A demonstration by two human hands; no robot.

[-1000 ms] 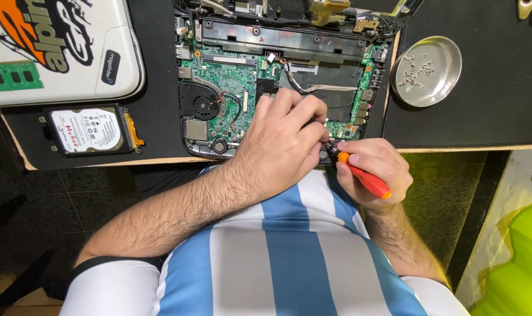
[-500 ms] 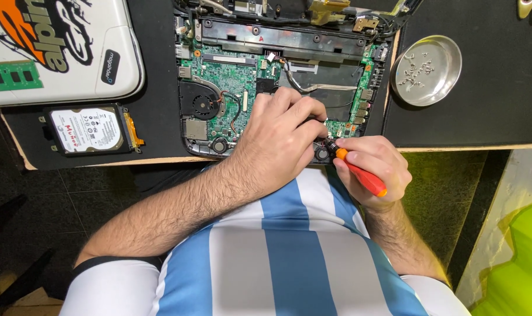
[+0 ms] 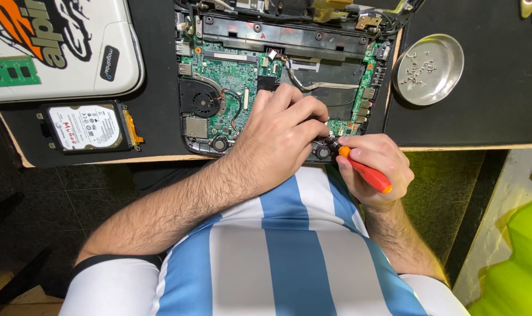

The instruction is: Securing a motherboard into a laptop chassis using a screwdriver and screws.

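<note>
The open laptop [image 3: 277, 76] lies flat on the dark counter [image 3: 488, 126], close to the person, so its green board is easy to reach. The left hand [image 3: 280, 131] rests on the board with fingers curled together, likely to keep it steady. The right hand [image 3: 374, 169] is wrapped tight around an orange screwdriver [image 3: 364, 171], tip at the near edge, and a little metal dish [image 3: 428, 69] nearby keeps the tiny screws from rolling off.

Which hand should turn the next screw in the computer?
Probably the right hand: it already holds the orange screwdriver, tip at the circuit board. The left hand just rests on the board.
</note>
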